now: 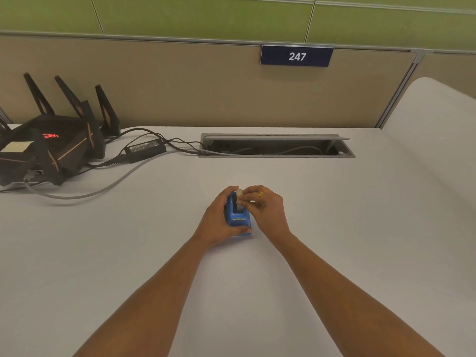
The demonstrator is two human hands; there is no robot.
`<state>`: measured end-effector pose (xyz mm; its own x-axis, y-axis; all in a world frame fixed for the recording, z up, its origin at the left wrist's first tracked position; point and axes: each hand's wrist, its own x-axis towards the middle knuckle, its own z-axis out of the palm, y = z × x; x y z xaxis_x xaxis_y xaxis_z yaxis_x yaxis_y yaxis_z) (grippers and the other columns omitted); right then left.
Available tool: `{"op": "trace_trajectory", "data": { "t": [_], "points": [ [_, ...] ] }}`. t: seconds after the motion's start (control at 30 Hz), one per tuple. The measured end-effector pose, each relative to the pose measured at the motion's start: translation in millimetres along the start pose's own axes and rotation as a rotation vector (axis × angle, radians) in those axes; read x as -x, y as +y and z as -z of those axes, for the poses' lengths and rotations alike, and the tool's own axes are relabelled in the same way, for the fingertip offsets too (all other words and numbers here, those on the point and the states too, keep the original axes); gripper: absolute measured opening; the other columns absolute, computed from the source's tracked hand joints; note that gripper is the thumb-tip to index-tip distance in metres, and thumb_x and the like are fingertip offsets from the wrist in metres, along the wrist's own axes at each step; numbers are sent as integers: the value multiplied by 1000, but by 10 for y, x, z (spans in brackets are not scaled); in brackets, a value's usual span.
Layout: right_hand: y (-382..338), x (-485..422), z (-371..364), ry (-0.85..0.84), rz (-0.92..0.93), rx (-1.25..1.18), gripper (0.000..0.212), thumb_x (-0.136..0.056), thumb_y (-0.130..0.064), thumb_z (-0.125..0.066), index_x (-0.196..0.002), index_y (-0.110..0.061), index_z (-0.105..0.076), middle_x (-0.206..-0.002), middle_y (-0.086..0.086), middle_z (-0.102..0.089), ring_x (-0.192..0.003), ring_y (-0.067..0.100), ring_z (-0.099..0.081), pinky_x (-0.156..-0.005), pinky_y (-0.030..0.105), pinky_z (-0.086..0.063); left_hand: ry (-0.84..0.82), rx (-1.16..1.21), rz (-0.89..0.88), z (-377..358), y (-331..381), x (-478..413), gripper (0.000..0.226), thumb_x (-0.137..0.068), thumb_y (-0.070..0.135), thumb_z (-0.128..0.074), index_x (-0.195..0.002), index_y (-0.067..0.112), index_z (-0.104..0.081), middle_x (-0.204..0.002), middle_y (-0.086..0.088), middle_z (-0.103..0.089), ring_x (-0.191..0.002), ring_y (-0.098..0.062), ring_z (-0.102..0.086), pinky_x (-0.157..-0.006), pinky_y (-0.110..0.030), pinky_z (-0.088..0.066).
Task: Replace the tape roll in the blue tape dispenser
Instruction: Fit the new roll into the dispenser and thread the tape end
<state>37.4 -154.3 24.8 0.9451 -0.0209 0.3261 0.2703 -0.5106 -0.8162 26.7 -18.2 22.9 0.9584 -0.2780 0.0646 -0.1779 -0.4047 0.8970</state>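
Note:
The blue tape dispenser stands on the white desk in the middle of the view, its serrated cutter end facing me. My left hand wraps around its left side and front, holding it steady. My right hand, with a gold ring on one finger, pinches a pale tape roll at the top of the dispenser's slot. Most of the roll is hidden by my fingers, so I cannot tell how deep it sits in the dispenser.
A black router with tall antennas sits at the back left, with a power brick and cables trailing toward an open cable tray in the desk. A beige partition with a "247" sign stands behind.

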Motion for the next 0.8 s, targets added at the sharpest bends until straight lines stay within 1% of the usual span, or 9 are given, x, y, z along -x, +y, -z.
{"op": "trace_trajectory", "data": {
  "t": [0.1,0.23,0.4,0.47,0.53,0.57,0.63,0.67,0.8],
  "points": [
    [2,17,-18,10,29,74,10,-81,-8,-65,-88,-6,-71,-98,11,-67,-79,12,-56,-67,1,-39,4,3,-3,-4,5,3,92,-61,10,-82,-136,13,-29,-140,-10,-42,-122,-29,-48,-105,-48,-41],
    [-12,19,-28,-3,74,149,12,-85,-9,-59,-90,-3,-68,-99,14,-65,-80,10,-51,-69,0,-35,-1,-4,1,-2,16,-2,91,-62,10,-81,-136,11,-28,-141,-11,-41,-123,-30,-47,-106,-49,-39],
    [-50,15,-32,-28,61,207,18,-90,-12,-52,-99,-1,-64,-105,16,-62,-89,18,-56,-82,17,-39,-5,8,13,-8,27,3,90,-65,8,-79,-137,8,-26,-142,-13,-39,-125,-31,-45,-108,-49,-37],
    [-54,27,-31,-52,45,233,20,-91,-14,-50,-102,-2,-62,-107,16,-62,-93,22,-58,-82,16,-38,-15,26,17,-1,53,20,96,-60,21,-83,-137,8,-26,-141,-12,-39,-125,-30,-45,-109,-48,-36],
    [-58,42,-28,-75,34,254,21,-92,-15,-49,-103,-3,-61,-108,15,-61,-94,22,-58,-82,15,-37,-27,36,21,12,68,33,113,-49,50,-81,-138,8,-25,-139,-9,-40,-123,-25,-46,-109,-42,-35],
    [-62,52,-26,-80,32,257,20,-92,-16,-49,-102,-4,-61,-108,14,-61,-92,21,-57,-81,15,-37,-29,35,24,11,64,32,112,-49,50,-81,-138,9,-26,-138,-10,-41,-123,-26,-46,-109,-42,-36],
    [-73,71,-24,-81,32,264,19,-92,-16,-48,-101,-5,-61,-107,12,-61,-86,13,-52,-79,14,-36,-10,23,19,-1,51,25,97,-59,22,-84,-137,12,-27,-139,-12,-43,-122,-30,-48,-107,-49,-38],
    [-79,82,-23,-81,35,271,19,-92,-16,-48,-100,-6,-61,-106,10,-61,-84,9,-49,-77,12,-35,-2,19,12,-6,39,20,93,-61,13,-82,-137,12,-28,-139,-12,-43,-122,-31,-48,-105,-51,-40],
    [-116,135,-26,-91,37,262,18,-93,-14,-46,-98,-7,-61,-104,8,-60,-82,7,-46,-64,-3,-33,9,25,-25,-10,16,11,90,-61,8,-82,-135,11,-31,-139,-11,-44,-121,-31,-49,-104,-52,-41]
  ]
}}
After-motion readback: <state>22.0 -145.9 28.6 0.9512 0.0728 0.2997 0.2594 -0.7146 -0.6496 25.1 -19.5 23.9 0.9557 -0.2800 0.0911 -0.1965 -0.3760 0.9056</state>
